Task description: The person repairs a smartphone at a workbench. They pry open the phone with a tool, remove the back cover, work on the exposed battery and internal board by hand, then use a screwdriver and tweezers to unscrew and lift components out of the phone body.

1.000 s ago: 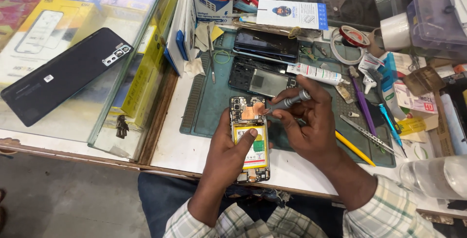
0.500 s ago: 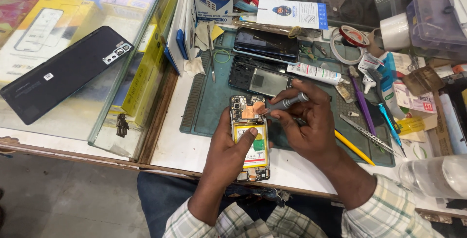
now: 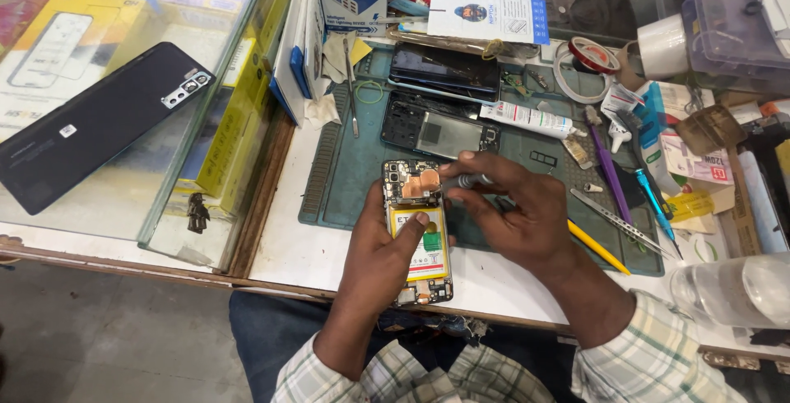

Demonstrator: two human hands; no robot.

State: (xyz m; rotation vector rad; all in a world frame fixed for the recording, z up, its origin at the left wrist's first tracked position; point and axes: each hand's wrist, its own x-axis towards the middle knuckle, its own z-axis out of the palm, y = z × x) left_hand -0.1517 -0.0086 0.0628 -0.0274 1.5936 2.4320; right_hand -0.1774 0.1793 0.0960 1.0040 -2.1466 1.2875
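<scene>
An opened phone [image 3: 415, 205] lies on a teal work mat [image 3: 346, 181] with its back off, showing a yellow-and-white battery and a copper patch near the top. My left hand [image 3: 380, 246] rests on the phone's lower left, thumb on the battery, holding it down. My right hand [image 3: 518, 218] grips a small grey-handled screwdriver [image 3: 469, 180], its tip at the phone's upper right edge.
On the mat behind lie a black phone frame [image 3: 434, 130], a dark screen panel [image 3: 444, 69] and a white glue tube [image 3: 527, 119]. Tweezers [image 3: 617, 220], a yellow pencil-like tool [image 3: 599, 248], tape rolls and boxes crowd the right. A black phone [image 3: 95, 123] rests on the glass counter at left.
My right hand has dropped the screwdriver from a raised tilt to nearly flat, with the tip now closer to the phone's top right. The left hand and phone stay put.
</scene>
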